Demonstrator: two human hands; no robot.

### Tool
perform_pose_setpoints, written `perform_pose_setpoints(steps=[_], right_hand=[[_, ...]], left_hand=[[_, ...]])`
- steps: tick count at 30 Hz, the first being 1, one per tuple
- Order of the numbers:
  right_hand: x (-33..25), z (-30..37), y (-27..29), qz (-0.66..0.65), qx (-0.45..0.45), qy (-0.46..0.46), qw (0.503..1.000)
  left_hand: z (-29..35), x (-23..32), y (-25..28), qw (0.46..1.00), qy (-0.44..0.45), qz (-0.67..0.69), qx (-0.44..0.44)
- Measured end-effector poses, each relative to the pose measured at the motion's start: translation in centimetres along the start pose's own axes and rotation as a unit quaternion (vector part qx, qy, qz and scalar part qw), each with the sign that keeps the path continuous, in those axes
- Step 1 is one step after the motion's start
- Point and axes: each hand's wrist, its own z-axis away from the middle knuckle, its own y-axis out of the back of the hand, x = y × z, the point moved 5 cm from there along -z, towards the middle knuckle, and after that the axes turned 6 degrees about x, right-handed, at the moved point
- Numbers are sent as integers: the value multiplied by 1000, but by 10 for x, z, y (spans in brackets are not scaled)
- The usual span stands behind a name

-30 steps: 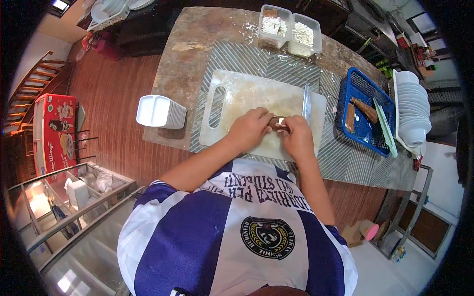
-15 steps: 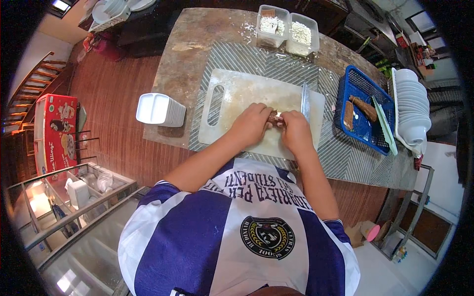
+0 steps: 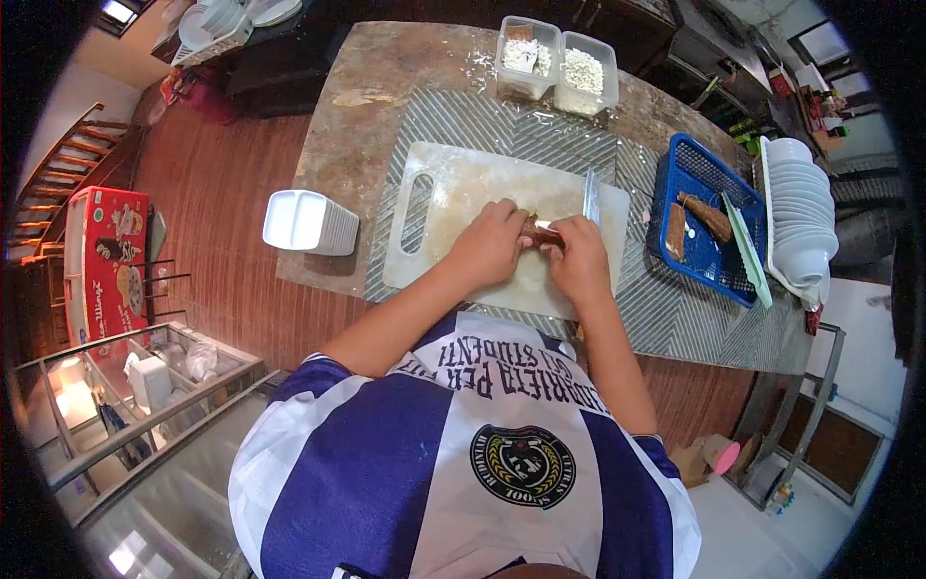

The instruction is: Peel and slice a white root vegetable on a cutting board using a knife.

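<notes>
On the white cutting board, both my hands are closed round a brown-skinned root piece that looks like cassava, with white flesh showing between them. My left hand grips its left end. My right hand has its fingers and thumb on the right end. Part of the piece is hidden under my fingers. A knife lies on the board just beyond my right hand, its blade pointing away.
Two clear tubs of white diced pieces stand at the far edge. To the right, a blue basket holds brown root pieces and a pale green long tool; stacked white bowls stand beyond. White trays are stacked at left.
The root piece has turned slightly in my hands, so more of its brown skin shows near my right fingers. Both hands stay in nearly the same place; the view has shifted a little.
</notes>
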Motion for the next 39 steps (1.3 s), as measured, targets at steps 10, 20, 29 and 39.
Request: perform_pose_setpoints(steps=[10, 20, 29, 39], right_hand=[[6, -4, -10, 55, -55, -5, 997], [10, 9, -6, -1, -16, -10, 1000], [11, 0, 7, -41, 57, 11, 997], [12, 3, 0, -39, 75, 17, 996]], left_hand=[[-2, -1, 1, 999, -48, 19, -4], [-5, -5, -4, 998, 45, 18, -33], [-6, -3, 4, 995, 91, 50, 14], [-3, -1, 0, 999, 41, 2, -19]])
